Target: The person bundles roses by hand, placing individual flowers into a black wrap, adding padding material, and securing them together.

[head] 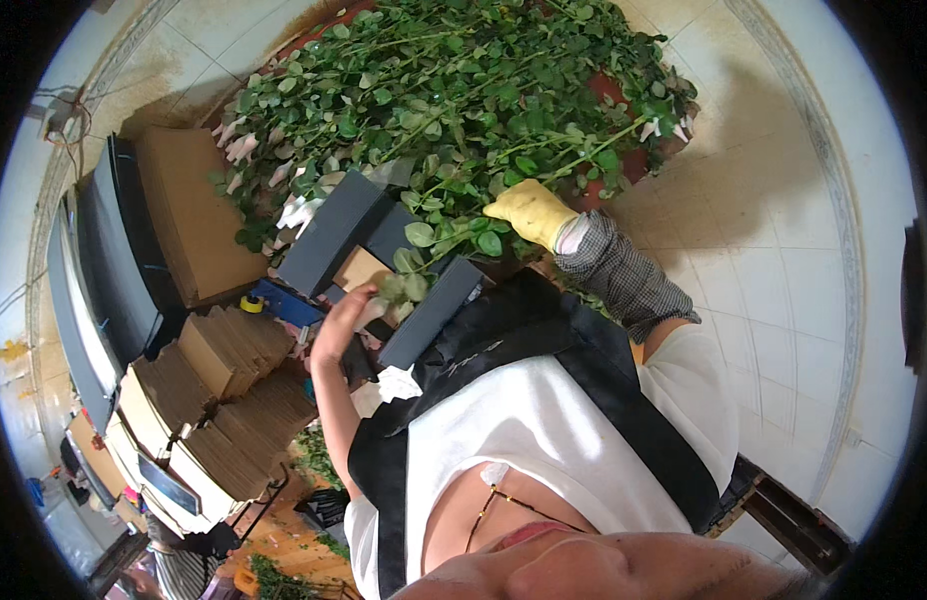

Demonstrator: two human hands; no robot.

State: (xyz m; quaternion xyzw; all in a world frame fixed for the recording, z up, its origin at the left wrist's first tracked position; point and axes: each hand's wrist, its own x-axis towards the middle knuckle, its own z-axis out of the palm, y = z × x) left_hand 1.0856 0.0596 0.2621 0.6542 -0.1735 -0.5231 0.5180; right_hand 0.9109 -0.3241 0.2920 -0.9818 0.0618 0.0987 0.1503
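My left hand (343,322), bare, reaches between two dark grey padded panels. Its fingers lie against a pale rose bloom (369,313) and the leaves beside it; whether they grip it is hidden. In a yellow glove, my right hand (535,214) is closed around the leafy rose stem (463,232) that runs down between the panels. One dark panel (332,232) rises on the far left side of the stem, the other panel (433,311) close to my apron. A brown cardboard piece (362,268) shows between them. Beyond my hands lies a large heap of leafy rose stems (448,97).
A blue tape dispenser (287,300) with a yellow roll (251,303) sits left of my left hand. Stacks of cardboard sheets (235,352) and a phone (169,484) are further left. A large cardboard sheet (186,210) leans behind. A person in a striped top (182,574) is at lower left.
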